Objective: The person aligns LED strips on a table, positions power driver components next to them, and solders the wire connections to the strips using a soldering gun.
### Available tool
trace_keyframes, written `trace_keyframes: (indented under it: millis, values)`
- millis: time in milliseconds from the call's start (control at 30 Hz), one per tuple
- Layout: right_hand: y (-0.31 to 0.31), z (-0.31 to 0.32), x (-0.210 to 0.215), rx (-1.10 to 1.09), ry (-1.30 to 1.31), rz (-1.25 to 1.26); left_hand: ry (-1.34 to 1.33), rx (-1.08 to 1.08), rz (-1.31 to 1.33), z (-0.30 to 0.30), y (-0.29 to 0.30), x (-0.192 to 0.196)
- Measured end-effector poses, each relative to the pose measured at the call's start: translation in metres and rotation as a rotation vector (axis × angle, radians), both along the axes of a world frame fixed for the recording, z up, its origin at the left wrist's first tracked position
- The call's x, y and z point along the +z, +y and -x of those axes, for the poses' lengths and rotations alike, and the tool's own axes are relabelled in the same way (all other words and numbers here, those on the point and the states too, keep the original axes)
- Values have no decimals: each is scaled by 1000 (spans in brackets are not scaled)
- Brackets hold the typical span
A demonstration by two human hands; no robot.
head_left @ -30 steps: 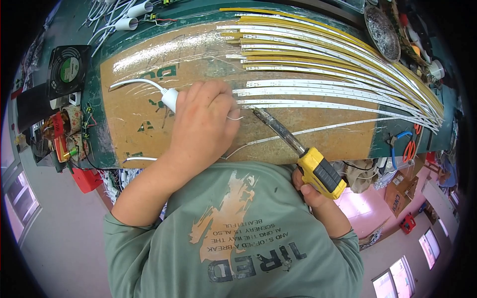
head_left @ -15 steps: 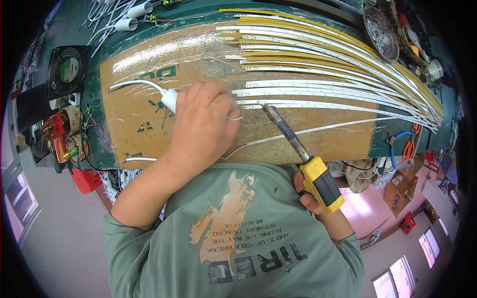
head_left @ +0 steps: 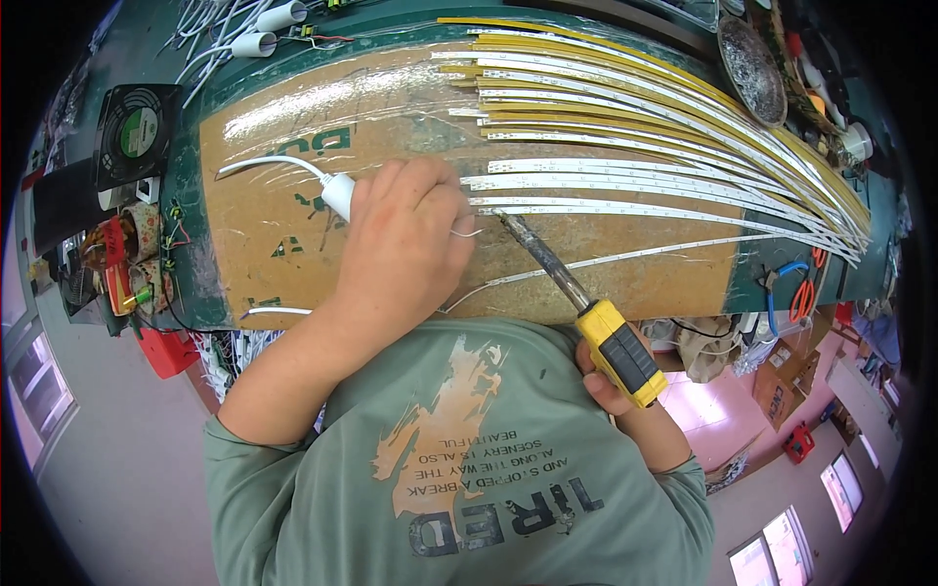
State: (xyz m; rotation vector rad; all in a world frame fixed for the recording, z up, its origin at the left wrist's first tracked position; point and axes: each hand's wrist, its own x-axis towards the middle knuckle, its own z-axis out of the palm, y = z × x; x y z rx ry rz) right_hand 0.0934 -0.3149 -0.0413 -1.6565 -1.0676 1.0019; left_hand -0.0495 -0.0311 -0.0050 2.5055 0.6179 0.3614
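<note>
My left hand (head_left: 405, 249) lies curled on a taped cardboard sheet (head_left: 274, 244), closed over the end of a white plug (head_left: 338, 193) with its white cable. A thin wire end (head_left: 471, 232) pokes out from between the fingers. My right hand (head_left: 611, 391) grips the yellow-and-black handle of a soldering iron (head_left: 618, 354). Its dark shaft slants up to the left. The tip (head_left: 502, 214) touches the near end of a white LED strip (head_left: 625, 206), just right of my left fingers.
Several white and yellow LED strips (head_left: 684, 117) fan across the board toward the right. A small black fan (head_left: 137, 132) and loose parts sit at the left. A round metal dish (head_left: 752, 68) is at the top right, and orange-handled pliers (head_left: 803, 293) at the right edge.
The soldering iron tip swung a little right, then came back left onto the strip end. My left hand stayed over the white plug.
</note>
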Motion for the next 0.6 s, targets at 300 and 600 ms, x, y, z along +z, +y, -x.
trace_keyframes:
  millis: [300, 600]
  values:
    - [0, 3, -2, -29, 27, 34, -12, 8, 4, 0, 0, 0]
    - [-1, 3, -4, -9, -73, 21, -32, 5, 24, 0, 1, -1]
